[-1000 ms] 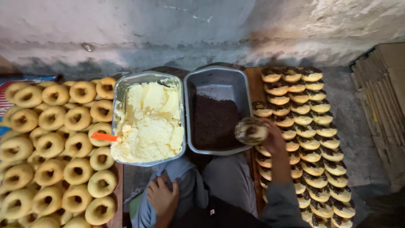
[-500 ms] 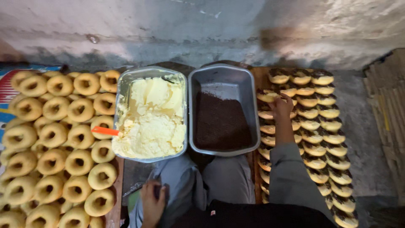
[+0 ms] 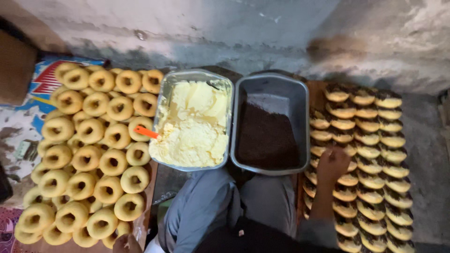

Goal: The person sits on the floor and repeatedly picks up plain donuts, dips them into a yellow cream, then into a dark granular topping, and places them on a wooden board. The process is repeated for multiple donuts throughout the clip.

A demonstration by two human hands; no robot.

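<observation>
My right hand (image 3: 332,165) lies palm-down on the rows of coated doughnuts (image 3: 370,154) at the right, its fingers over one coated doughnut in the left column, which it mostly hides. Only the top of my left hand (image 3: 123,243) shows at the bottom edge, beside the nearest plain ring doughnuts (image 3: 89,154). Its fingers are cut off by the frame. Between the two batches stand a metal tray of pale yellow cream (image 3: 193,122) with an orange spatula handle (image 3: 146,132) sticking out, and a grey tray of dark brown sprinkles (image 3: 268,136).
My grey-clad knees (image 3: 220,206) sit just below the two trays. A rough whitewashed wall (image 3: 225,33) runs along the far side. A colourful printed sheet (image 3: 42,79) lies under the plain doughnuts, and a brown box (image 3: 14,65) stands at the far left.
My right hand carried a coated doughnut from beside the sprinkle tray over to the coated rows and lowered onto them. My left hand dropped toward the bottom edge. The camera shifted.
</observation>
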